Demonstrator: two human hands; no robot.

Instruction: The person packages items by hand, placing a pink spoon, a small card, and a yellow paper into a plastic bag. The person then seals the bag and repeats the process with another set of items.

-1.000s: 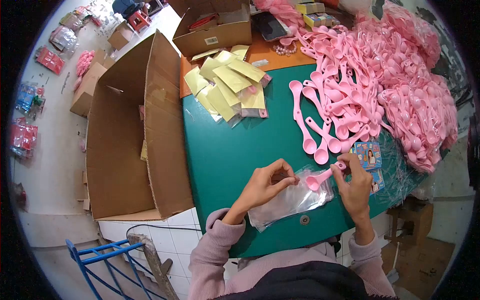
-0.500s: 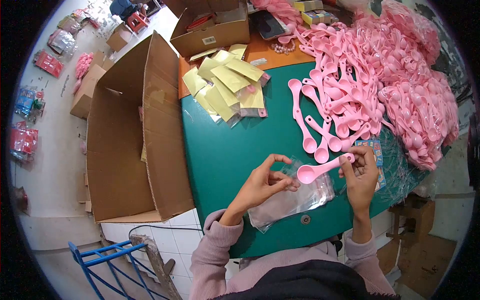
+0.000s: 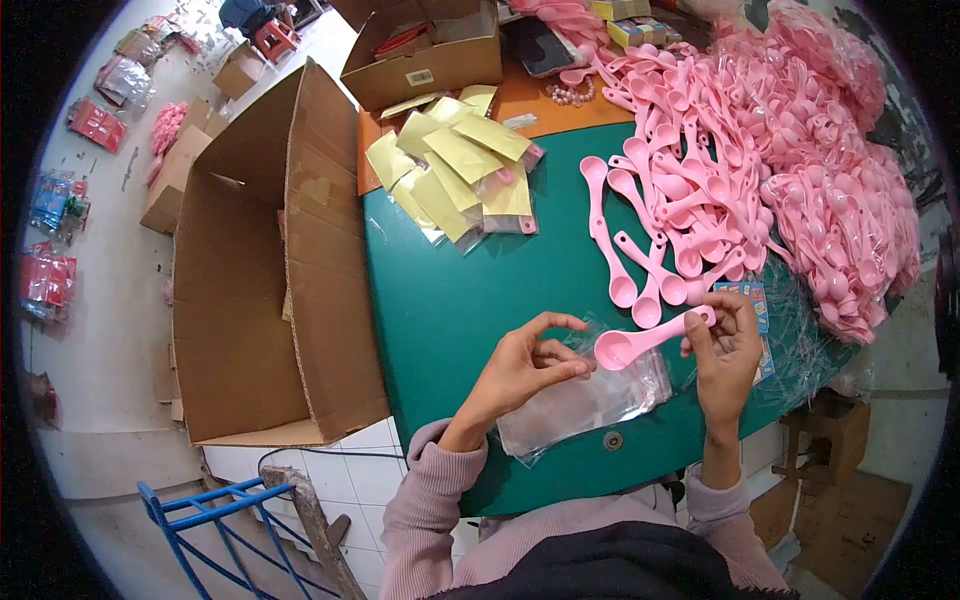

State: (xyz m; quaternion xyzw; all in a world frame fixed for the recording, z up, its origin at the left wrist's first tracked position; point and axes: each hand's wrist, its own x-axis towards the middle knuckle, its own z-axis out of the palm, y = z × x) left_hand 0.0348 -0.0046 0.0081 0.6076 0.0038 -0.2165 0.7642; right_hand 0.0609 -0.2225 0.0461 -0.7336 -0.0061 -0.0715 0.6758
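Observation:
Clear plastic bags lie in a flat stack on the green table. My left hand is at the upper left of this stack, thumb and fingers curled in at the edge of a clear bag whose film shows beside the fingertips. A pink measuring spoon is in my right hand, pinched by the holed handle end. Its bowl points left, right in front of my left fingertips and over the bags.
Loose pink spoons heap up at the right, beside bagged ones. Packets with yellow cards are piled at the back left. A tall cardboard box stands against the table's left side, and a blue metal frame below it.
Both hands and the spoon stay almost where they were. The whole view has shifted very slightly.

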